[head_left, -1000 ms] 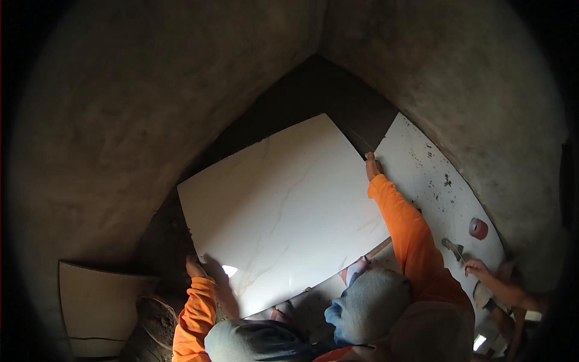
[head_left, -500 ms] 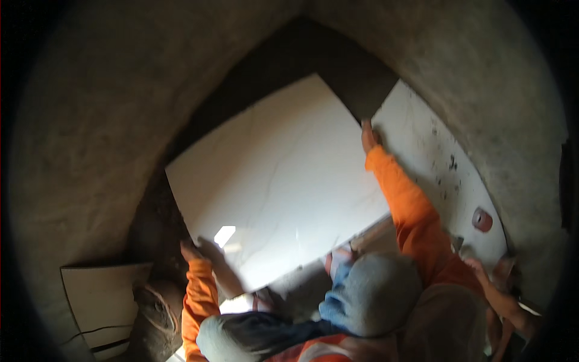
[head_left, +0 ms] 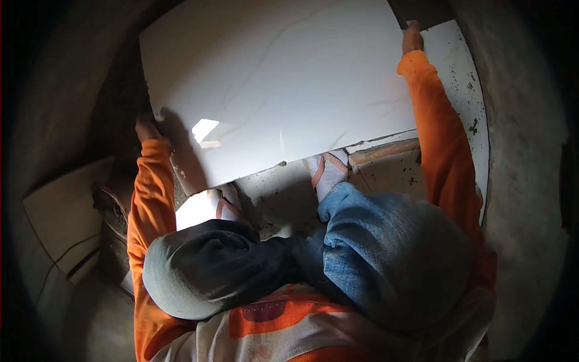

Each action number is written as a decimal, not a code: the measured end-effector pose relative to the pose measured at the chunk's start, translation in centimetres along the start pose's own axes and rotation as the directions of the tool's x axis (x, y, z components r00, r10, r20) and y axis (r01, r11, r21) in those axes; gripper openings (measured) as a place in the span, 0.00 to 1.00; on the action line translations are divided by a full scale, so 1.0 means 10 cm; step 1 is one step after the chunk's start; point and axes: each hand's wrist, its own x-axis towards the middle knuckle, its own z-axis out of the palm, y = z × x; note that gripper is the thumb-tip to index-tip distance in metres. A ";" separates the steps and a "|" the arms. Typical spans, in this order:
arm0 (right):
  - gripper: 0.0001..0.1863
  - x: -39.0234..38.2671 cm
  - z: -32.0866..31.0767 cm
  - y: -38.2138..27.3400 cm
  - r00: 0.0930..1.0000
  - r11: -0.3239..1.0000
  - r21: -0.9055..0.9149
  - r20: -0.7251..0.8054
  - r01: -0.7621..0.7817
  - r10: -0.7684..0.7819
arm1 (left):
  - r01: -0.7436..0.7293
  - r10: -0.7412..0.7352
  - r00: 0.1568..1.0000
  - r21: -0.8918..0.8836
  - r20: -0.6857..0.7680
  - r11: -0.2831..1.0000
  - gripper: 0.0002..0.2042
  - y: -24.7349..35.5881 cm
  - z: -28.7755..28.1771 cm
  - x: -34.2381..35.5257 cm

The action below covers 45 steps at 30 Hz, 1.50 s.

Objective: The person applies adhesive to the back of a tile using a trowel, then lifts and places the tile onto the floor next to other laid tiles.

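A large white tile [head_left: 271, 78] with faint grey veins lies in front of my knees, a bright patch of light on its lower left. My left hand [head_left: 146, 128] is closed at its left edge, fingers partly in shadow. At the far right edge, my right hand [head_left: 412, 37] grips the same tile, its fingers pointing away from me. What the fingertips do under the edges is hidden. Beside my right forearm lies another white tile [head_left: 455, 72], speckled with dark crumbs.
A wooden strip [head_left: 386, 151] lies along the near edge of the big tile, to the right of my sandalled foot [head_left: 329, 172]. On the left, a pale panel [head_left: 69, 205] stands near a dark sack-like object [head_left: 111, 208], and a thin cord crosses it. Walls rise at both sides.
My view has tipped downward, so the tile and both hands sit higher in the picture. Both hands stay at the tile's edges. Another person's hands and a reddish round object at right have left view.
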 end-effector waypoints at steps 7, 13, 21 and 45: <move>0.41 0.01 0.10 0.02 0.997 0.997 -0.032 0.002 0.076 -0.076 | 0.046 -0.044 0.998 0.045 -0.038 0.998 0.10 -0.05 0.02 -0.05; 0.41 0.06 0.14 0.01 0.996 0.995 -0.038 0.010 0.093 -0.092 | 0.144 -0.140 0.988 0.068 -0.057 0.987 0.13 -0.08 0.04 -0.02; 0.41 0.01 0.03 -0.07 0.991 0.990 -0.036 -0.001 0.133 -0.133 | 0.037 -0.061 0.998 0.646 0.015 0.763 0.24 -0.43 -0.18 0.68; 0.41 -0.15 0.22 -0.03 0.980 0.978 -0.069 0.032 0.198 -0.196 | 0.051 -0.196 0.965 0.611 0.173 0.790 0.21 -0.54 -0.37 1.26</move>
